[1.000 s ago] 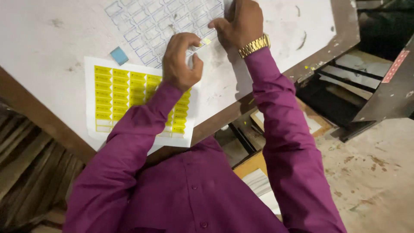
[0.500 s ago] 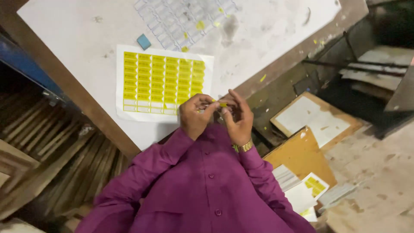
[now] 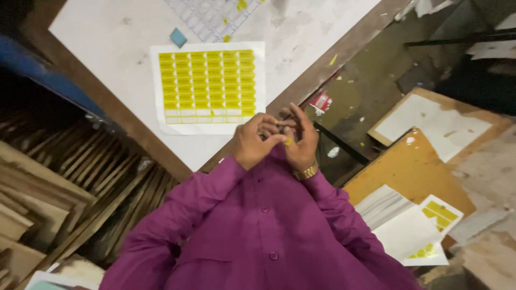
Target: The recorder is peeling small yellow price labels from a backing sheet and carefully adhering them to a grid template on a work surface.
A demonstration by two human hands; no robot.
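Fingertips of both hands pinch what looks like a small yellow sticker [image 3: 288, 142] between them; left hand [image 3: 252, 142] and right hand [image 3: 299, 140] meet at the chest, just below the yellow label sheet [image 3: 208, 85] on the white table [image 3: 97, 37]

Both hands meet close in front of the chest of a purple shirt [image 3: 258, 236]. The left hand [image 3: 253, 144] curls its fingers toward the right hand [image 3: 296, 140], and a small yellow sticker [image 3: 288, 142] sits pinched between their fingertips. A gold wristwatch [image 3: 305, 173] circles the wrist just below the right hand. Just beyond the hands, on the white desk [image 3: 107, 37], lies a sheet of yellow stickers [image 3: 208, 86] with its nearest row mostly bare. Further beyond it sits a grid sheet [image 3: 215, 16] bearing a few yellow pieces, with a small blue square [image 3: 178, 37] beside it. To the right of the hands, down on the floor, lie cardboard [image 3: 414, 166] and loose paper sheets [image 3: 408, 231].
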